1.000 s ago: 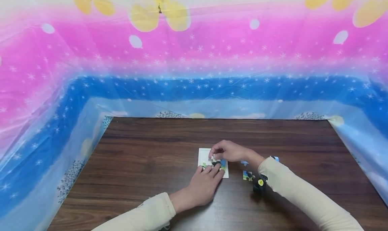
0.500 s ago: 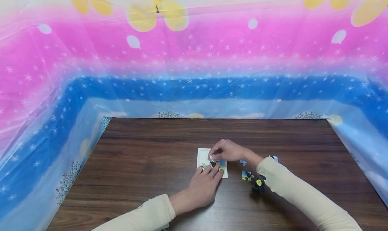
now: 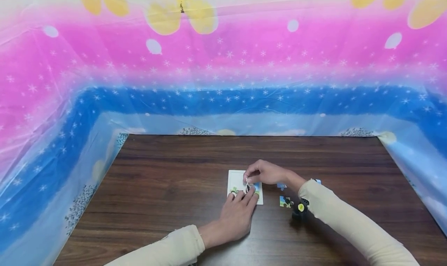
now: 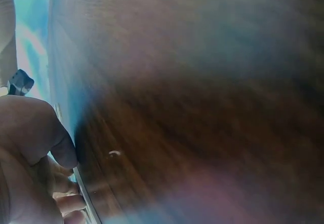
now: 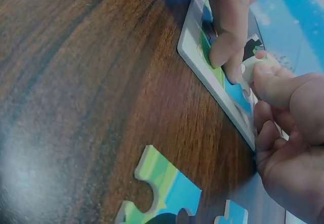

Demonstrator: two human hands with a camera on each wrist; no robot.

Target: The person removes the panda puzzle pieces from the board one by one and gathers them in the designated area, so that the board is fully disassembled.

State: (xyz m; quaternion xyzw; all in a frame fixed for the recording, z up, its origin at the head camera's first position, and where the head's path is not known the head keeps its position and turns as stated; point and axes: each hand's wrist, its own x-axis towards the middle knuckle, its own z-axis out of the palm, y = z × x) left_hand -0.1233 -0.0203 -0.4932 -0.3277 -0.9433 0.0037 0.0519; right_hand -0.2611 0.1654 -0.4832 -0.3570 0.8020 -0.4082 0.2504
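Note:
A white-framed jigsaw tray (image 3: 229, 180) lies on the table, with some colourful pieces set along its near and right parts. The fingers of my left hand (image 3: 234, 218) rest on its near part, and in the right wrist view two of those fingertips touch the fitted pieces. Over the tray my right hand (image 3: 265, 173) pinches a puzzle piece (image 5: 251, 62) between thumb and fingers. That piece is tilted up, pale on one side with a dark patch showing. My left thumb (image 4: 63, 145) lies by the tray's edge.
To the right of the tray lie loose puzzle pieces: a green-and-blue one (image 3: 285, 201), a blue one (image 3: 281, 186) and another (image 3: 317, 182) partly behind the right sleeve (image 3: 343, 209). A patterned curtain (image 3: 223, 103) borders the dark wooden table (image 3: 167, 173).
The puzzle piece in my right hand has turned to stand more edge-on and shifted slightly right with the fingers. My left hand has hardly moved on the tray.

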